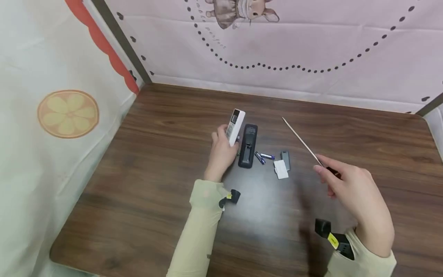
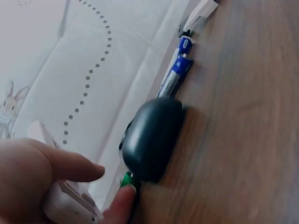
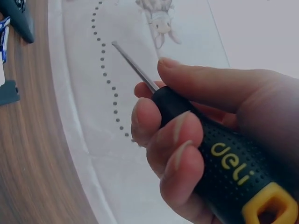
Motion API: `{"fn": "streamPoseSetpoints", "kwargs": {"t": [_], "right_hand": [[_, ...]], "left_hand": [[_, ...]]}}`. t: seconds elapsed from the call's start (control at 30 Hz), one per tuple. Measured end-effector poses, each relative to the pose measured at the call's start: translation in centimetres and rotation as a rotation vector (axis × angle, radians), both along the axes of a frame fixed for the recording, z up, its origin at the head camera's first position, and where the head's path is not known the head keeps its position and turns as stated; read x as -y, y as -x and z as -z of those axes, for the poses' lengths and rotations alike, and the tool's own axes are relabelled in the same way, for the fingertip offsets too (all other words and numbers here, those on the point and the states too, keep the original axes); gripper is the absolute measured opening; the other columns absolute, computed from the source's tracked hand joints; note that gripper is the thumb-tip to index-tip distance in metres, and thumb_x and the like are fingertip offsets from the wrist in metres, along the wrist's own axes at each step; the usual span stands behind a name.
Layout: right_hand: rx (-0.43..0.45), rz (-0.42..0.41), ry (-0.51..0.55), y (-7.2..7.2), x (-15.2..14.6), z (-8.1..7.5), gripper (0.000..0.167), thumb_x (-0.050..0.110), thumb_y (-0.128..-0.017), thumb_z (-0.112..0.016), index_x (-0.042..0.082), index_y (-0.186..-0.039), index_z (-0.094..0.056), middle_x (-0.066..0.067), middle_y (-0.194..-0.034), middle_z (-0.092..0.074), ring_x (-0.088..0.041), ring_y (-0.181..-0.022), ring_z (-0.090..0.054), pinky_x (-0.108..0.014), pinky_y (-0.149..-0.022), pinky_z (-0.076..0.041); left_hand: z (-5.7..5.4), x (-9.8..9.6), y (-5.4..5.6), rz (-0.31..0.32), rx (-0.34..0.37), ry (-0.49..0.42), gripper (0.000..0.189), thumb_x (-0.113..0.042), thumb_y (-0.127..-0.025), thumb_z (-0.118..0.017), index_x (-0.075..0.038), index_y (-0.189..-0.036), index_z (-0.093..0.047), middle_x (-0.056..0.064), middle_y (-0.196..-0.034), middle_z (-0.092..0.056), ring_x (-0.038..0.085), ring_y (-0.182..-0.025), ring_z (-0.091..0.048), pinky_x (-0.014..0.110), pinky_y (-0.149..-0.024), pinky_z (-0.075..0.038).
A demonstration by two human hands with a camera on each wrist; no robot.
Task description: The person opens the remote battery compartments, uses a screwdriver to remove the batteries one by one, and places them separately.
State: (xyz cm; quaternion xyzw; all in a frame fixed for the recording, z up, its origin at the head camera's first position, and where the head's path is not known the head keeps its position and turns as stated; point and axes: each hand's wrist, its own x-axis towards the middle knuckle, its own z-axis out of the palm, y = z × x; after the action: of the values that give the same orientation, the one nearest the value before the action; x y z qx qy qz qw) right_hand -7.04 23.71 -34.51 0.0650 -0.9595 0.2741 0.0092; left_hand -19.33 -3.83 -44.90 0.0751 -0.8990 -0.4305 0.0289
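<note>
My left hand (image 1: 221,154) grips a white remote control (image 1: 235,125), tilted up with its buttons showing. In the left wrist view, a fingertip of that hand is right at a small green battery (image 2: 127,179), partly hidden beside the black remote control (image 2: 152,140). That black remote lies on the table with its battery compartment uncovered. My right hand (image 1: 356,188) holds a screwdriver (image 3: 229,158) by its black and yellow handle, fingers wrapped round it. The screwdriver's thin metal shaft points forward and left, well apart from the remotes.
Two blue and silver batteries (image 1: 267,156) lie right of the black remote. Beyond them are a white battery cover (image 1: 281,169) and a dark grey cover (image 1: 285,158), overlapping. A printed cloth (image 1: 294,46) hangs behind the wooden table (image 1: 155,184).
</note>
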Motion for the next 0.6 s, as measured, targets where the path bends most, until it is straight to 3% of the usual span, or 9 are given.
{"fn": "streamPoseSetpoints", "kwargs": {"t": [0.1, 0.17, 0.27, 0.43, 0.6], "right_hand": [[0.019, -0.005, -0.008, -0.01, -0.02, -0.40, 0.044, 0.046, -0.089, -0.045, 0.021, -0.124, -0.054, 0.008, -0.050, -0.050, -0.008, -0.049, -0.049, -0.025, -0.048, -0.033], [0.041, -0.011, 0.005, -0.06, 0.06, -0.29, 0.045, 0.048, -0.089, -0.045, 0.022, -0.124, -0.053, 0.008, -0.051, -0.050, -0.009, -0.049, -0.049, -0.025, -0.049, -0.033], [0.053, -0.011, 0.023, -0.16, 0.20, -0.19, 0.045, 0.049, -0.088, -0.045, 0.022, -0.124, -0.053, 0.007, -0.052, -0.050, -0.008, -0.049, -0.049, -0.025, -0.049, -0.033], [0.067, 0.006, 0.022, -0.44, -0.16, -0.39, 0.046, 0.049, -0.089, -0.044, 0.023, -0.125, -0.052, 0.007, -0.050, -0.050, -0.009, -0.050, -0.049, -0.025, -0.048, -0.033], [0.050, 0.015, 0.020, -0.40, -0.58, -0.81, 0.045, 0.050, -0.088, -0.044, 0.024, -0.124, -0.053, 0.008, -0.047, -0.049, -0.009, -0.050, -0.049, -0.025, -0.049, -0.034]], "left_hand": [[-0.85, 0.53, 0.38, -0.022, 0.031, -0.188, 0.065, -0.011, -0.079, -0.061, -0.020, -0.133, -0.026, 0.013, -0.115, -0.034, 0.023, -0.080, -0.054, 0.027, -0.059, -0.053], [-0.77, 0.75, 0.33, -0.052, 0.054, -0.320, 0.064, -0.005, -0.079, -0.060, -0.019, -0.132, -0.027, 0.012, -0.113, -0.035, 0.023, -0.075, -0.056, 0.025, -0.054, -0.053], [-0.59, 1.03, 0.17, -0.056, 0.047, -0.420, 0.063, -0.002, -0.079, -0.059, -0.017, -0.131, -0.028, 0.012, -0.112, -0.036, 0.023, -0.073, -0.057, 0.027, -0.057, -0.054], [-0.62, 0.86, 0.00, 0.012, 0.044, -0.446, 0.062, -0.006, -0.081, -0.059, -0.014, -0.133, -0.027, 0.010, -0.118, -0.038, 0.023, -0.079, -0.056, 0.028, -0.061, -0.054], [-1.23, 0.59, 0.08, 0.034, 0.026, -0.413, 0.060, -0.010, -0.082, -0.059, -0.013, -0.134, -0.029, 0.012, -0.121, -0.041, 0.024, -0.086, -0.056, 0.027, -0.063, -0.054]]}}
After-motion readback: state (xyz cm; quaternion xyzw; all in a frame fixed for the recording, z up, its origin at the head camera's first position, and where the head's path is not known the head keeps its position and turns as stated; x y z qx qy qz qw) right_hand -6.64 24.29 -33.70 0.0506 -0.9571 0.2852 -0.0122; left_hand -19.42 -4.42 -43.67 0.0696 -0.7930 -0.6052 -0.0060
